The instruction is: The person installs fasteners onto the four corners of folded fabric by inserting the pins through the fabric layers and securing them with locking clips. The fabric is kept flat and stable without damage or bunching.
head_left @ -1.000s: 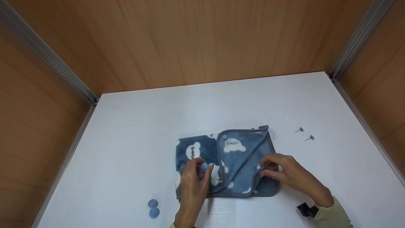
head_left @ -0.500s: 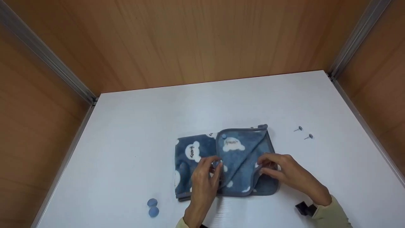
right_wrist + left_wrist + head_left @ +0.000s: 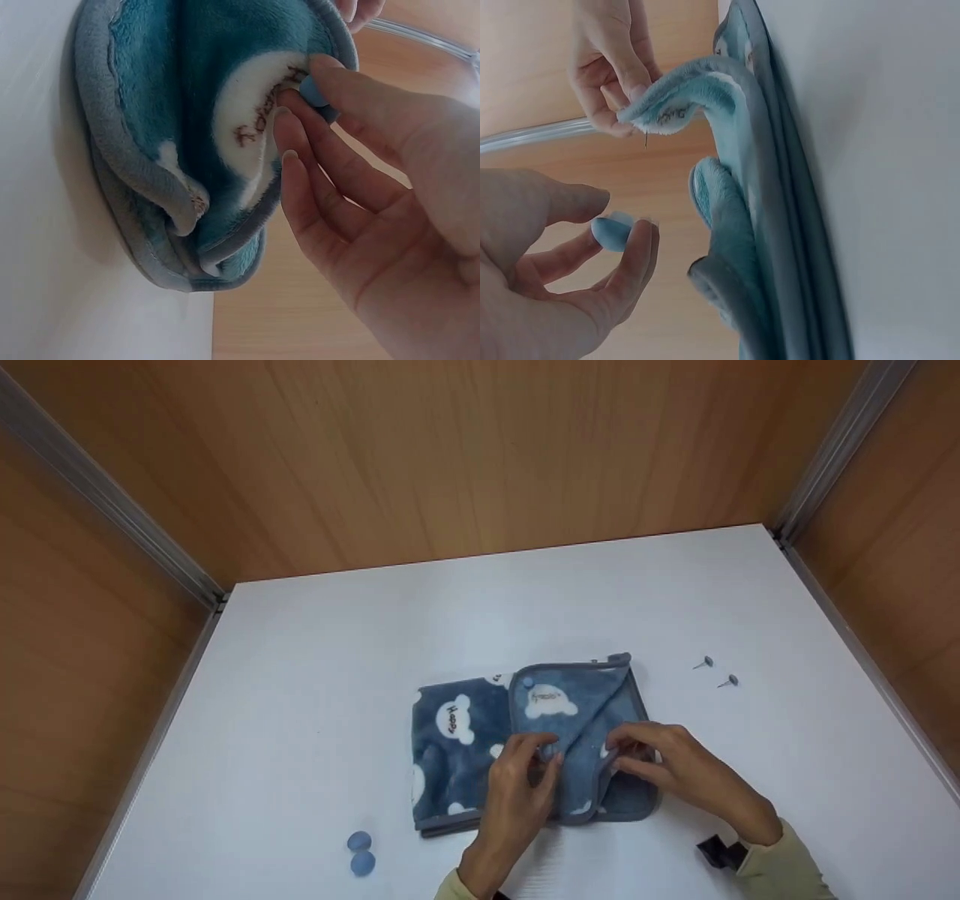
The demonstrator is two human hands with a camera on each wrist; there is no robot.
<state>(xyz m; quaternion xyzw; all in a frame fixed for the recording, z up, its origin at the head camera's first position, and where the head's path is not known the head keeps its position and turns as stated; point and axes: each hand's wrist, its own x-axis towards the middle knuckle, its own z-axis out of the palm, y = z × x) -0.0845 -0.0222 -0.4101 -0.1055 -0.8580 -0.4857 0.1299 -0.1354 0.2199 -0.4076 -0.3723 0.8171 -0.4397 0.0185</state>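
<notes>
A blue fleece blanket (image 3: pixel 465 765) with white bear heads and grey edging lies folded on the table. My left hand (image 3: pixel 517 795) pinches a small round blue cap (image 3: pixel 611 234) between its fingertips, above the blanket and apart from it. My right hand (image 3: pixel 667 754) lifts a corner of the top layer. Its thumb and fingers pinch the blue head of a pin (image 3: pixel 311 91) against the cloth. In the left wrist view, the thin pin tip (image 3: pixel 646 139) sticks out through the corner. Another blue button (image 3: pixel 529 682) sits on the blanket's upper corner.
Two blue caps (image 3: pixel 361 852) lie on the white table (image 3: pixel 300 697) at the left. Two pins with round heads (image 3: pixel 705 662) rest at the right. Wooden panels (image 3: pixel 480 457) stand behind and at both sides. A black strap piece (image 3: pixel 720 853) is at the right wrist.
My left hand has moved right across the blanket with the cap, closer to the lifted corner. The right hand keeps its hold at nearly the same spot.
</notes>
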